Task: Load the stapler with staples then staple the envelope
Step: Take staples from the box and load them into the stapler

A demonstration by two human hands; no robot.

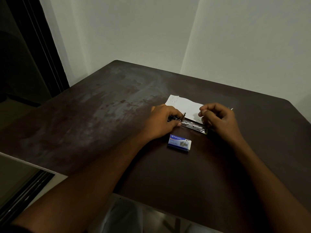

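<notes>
A metal stapler (193,125) lies opened flat on the dark table (117,115), its staple channel facing up. My left hand (161,122) grips its left end. My right hand (218,119) hovers at the stapler's right end with thumb and fingers pinched together; whether it holds staples I cannot tell. A white envelope (184,105) lies just behind the stapler, partly hidden by both hands. A blue and white staple box (179,143) sits in front of the stapler, closer to me.
The table stands in a corner of pale walls. Its left edge runs beside a dark doorway (25,64). A small pale scrap (231,109) lies behind my right hand.
</notes>
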